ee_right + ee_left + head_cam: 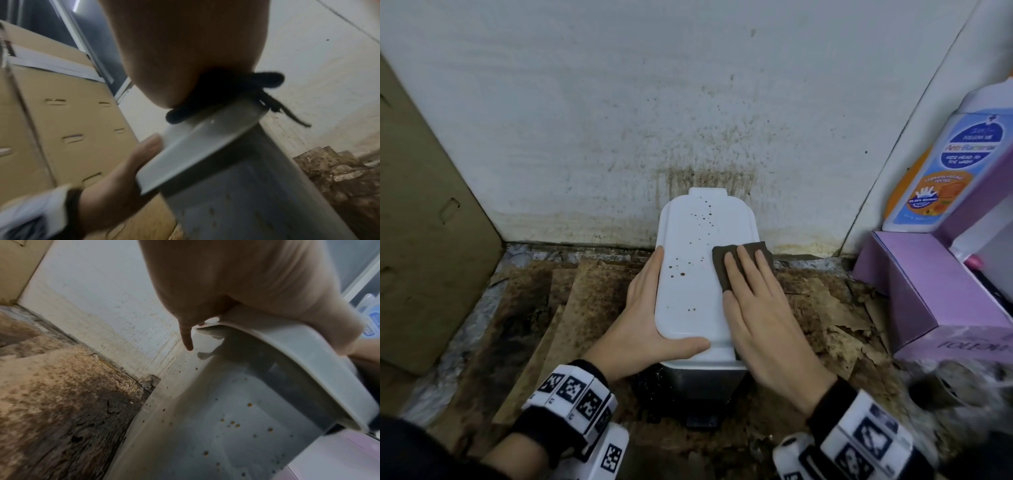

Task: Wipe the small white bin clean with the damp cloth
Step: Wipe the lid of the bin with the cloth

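Note:
The small white bin (688,274) stands against the wall, its shut lid speckled with brown spots. My left hand (640,308) steadies it: straight fingers lie along the lid's left edge and the thumb lies across the front edge. My right hand (753,301) presses flat on a dark brown cloth (720,270) at the lid's right side. In the left wrist view the bin's side (226,434) is spotted too, under the lid's rim (298,361). The right wrist view shows the cloth (216,91) squeezed between my palm (185,48) and the lid (195,142).
A cardboard box (421,222) stands at the left. At the right are a purple box (928,291) and a blue-labelled wash bottle (945,164). The wall (688,120) behind is stained. Dirty brown paper sheets (534,325) cover the floor. A dark pedal (702,421) sticks out below the bin.

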`<state>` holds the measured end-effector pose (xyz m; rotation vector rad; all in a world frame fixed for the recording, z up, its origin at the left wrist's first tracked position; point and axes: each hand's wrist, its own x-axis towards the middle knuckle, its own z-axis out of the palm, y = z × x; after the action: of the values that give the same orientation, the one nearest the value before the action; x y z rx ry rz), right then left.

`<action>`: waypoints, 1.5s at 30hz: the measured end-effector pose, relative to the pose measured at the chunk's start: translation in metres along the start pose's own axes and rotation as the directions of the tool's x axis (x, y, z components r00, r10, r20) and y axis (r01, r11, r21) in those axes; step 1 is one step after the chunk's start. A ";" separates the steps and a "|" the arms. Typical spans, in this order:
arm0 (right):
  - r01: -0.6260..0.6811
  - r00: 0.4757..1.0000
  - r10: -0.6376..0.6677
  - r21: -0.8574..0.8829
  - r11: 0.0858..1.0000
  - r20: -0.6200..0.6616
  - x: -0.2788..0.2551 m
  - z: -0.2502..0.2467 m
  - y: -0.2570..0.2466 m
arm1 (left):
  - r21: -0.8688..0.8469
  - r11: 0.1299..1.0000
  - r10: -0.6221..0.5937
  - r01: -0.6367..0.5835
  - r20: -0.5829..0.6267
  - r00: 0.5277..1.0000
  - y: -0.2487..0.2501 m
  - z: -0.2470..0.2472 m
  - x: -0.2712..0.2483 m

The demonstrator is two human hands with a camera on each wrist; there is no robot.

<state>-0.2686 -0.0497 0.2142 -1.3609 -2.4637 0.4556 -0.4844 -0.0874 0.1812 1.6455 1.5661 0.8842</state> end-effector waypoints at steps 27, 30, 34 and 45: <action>-0.147 0.986 0.134 -0.142 0.979 -0.100 0.044 0.047 -0.108 | 0.031 0.997 0.067 -0.073 0.183 0.981 -0.016 -0.030 0.000; -0.095 0.994 0.097 -0.037 0.995 0.052 0.047 0.036 -0.112 | 0.084 0.987 0.125 -0.137 0.134 0.983 -0.009 -0.024 -0.006; -0.098 0.991 0.069 0.263 0.960 0.118 0.046 0.013 -0.098 | -0.004 0.999 0.037 -0.037 0.138 0.990 -0.008 -0.027 -0.009; -0.146 0.943 0.253 0.415 0.898 -0.217 0.005 -0.001 0.002 | 0.146 0.989 -0.019 0.020 -0.009 1.000 0.030 -0.044 -0.018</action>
<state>-0.2696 -0.0443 0.2150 -1.4011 -1.8939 0.7200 -0.5067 -0.1050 0.2300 1.7264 1.6846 0.7821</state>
